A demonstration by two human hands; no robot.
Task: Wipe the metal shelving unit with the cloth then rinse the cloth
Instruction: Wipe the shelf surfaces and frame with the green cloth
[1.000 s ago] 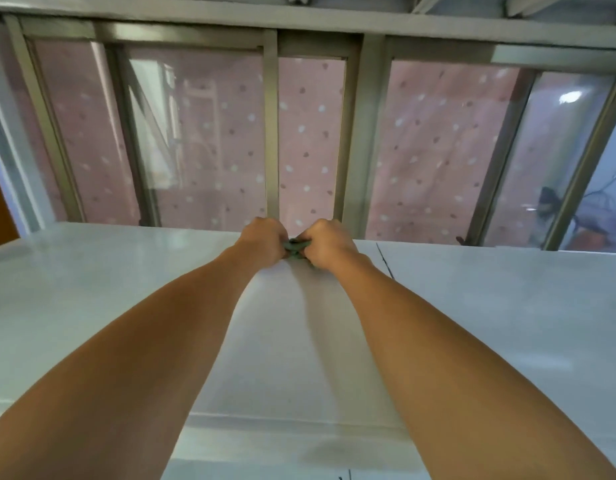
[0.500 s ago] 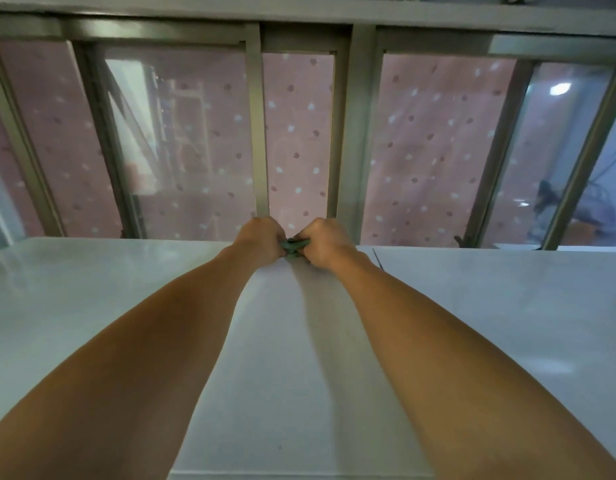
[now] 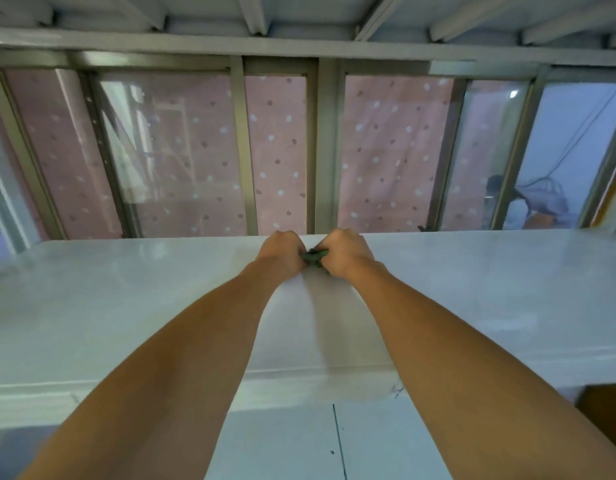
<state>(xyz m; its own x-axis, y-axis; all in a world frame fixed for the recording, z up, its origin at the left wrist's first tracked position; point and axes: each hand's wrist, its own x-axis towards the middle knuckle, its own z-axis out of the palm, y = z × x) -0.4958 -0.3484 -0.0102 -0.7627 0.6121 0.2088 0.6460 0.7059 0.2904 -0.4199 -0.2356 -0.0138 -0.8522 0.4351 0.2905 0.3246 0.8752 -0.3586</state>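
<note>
Fingers [image 3: 282,239] of left hand [image 3: 281,252] curled into a fist, clenched on dark green cloth [image 3: 313,258]; fingers of right hand [image 3: 348,251] likewise curled tight on the same cloth. Cloth bunched small between the two fists, only a sliver visible, pressed down at far edge of white top panel [image 3: 126,299]. Hands almost touching, knuckles toward the window frame [image 3: 325,150]. Both forearms stretched out from near edge to far edge, roughly centre of panel.

Panel read as top of the metal shelving unit; glossy, with reflections left and right of the arms. Could not tell wiped areas from unwiped: no streaks, no dust line visible. Near lip of panel and a vertical door seam [image 3: 338,441] below it in view; condition there also unclear.

Beyond: pink dotted curtain [image 3: 278,150] behind glass.

Judged: wiping stage, at far reach of a stroke. Remaining surfaces unknown. Rinse not yet done; no sink or water in view.
</note>
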